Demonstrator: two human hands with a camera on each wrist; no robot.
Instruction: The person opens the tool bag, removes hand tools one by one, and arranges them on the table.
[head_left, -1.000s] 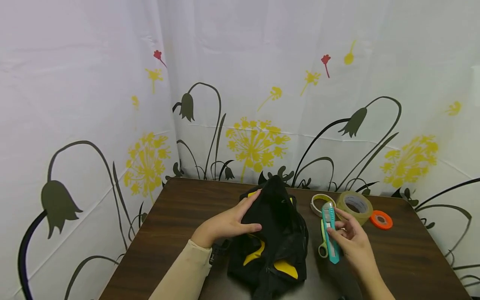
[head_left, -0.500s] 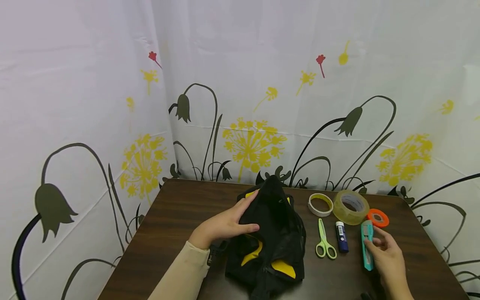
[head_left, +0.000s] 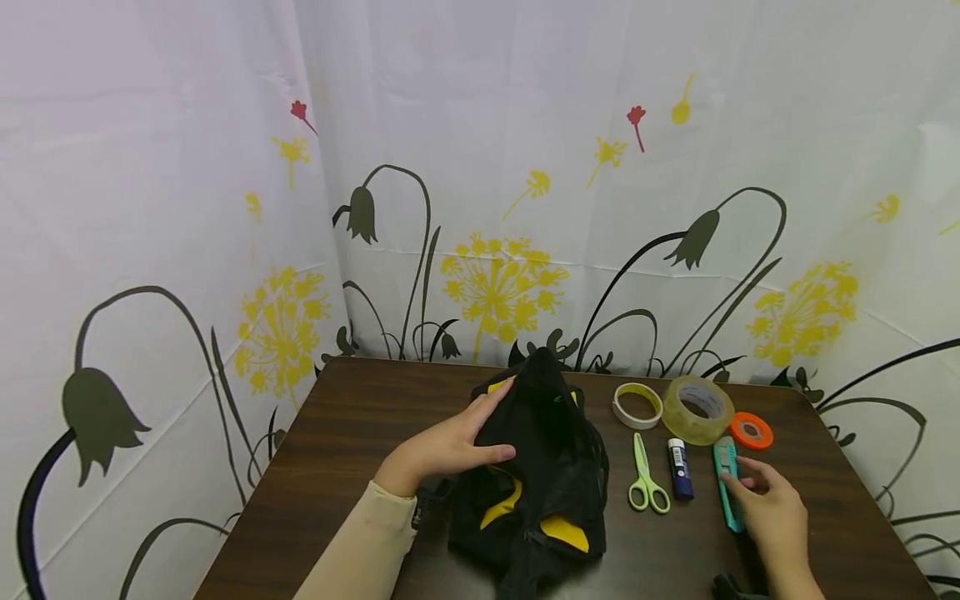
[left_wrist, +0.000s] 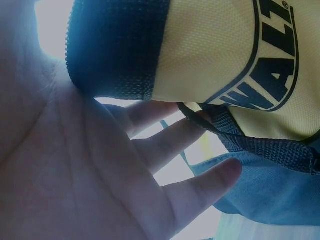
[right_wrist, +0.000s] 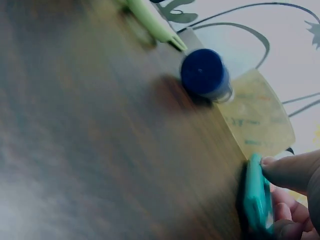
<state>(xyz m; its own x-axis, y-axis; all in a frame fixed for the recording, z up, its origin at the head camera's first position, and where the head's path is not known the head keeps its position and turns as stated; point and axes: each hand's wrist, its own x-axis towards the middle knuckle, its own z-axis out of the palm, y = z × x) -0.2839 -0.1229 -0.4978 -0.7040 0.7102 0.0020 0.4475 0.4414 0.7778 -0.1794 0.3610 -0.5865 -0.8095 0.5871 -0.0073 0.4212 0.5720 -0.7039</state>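
A black bag with yellow panels [head_left: 551,500] stands on the table, its dark mouth facing up. My left hand [head_left: 442,450] rests against the bag's left side, fingers extended along it and thumb over the front. In the left wrist view, a yellow panel with black lettering [left_wrist: 215,50] lies beside the palm and relaxed fingers. My right hand [head_left: 772,508] pinches a teal utility knife [head_left: 727,487] between thumb and fingers, close against the tabletop to the right of a glue stick [head_left: 680,471]. The right wrist view shows the thumb on the knife's upper side.
Pale green scissors [head_left: 645,479] lie between the bag and glue stick. Behind them are a white tape roll [head_left: 637,421], a wide clear packing tape roll [head_left: 699,412] and an orange tape roll [head_left: 751,431]. A printed curtain [head_left: 480,167] hangs behind the wooden table [head_left: 352,400].
My right hand has carried the utility knife right and down to the tabletop beside the glue stick, uncovering the scissors and glue stick. The left hand has stayed at the bag.
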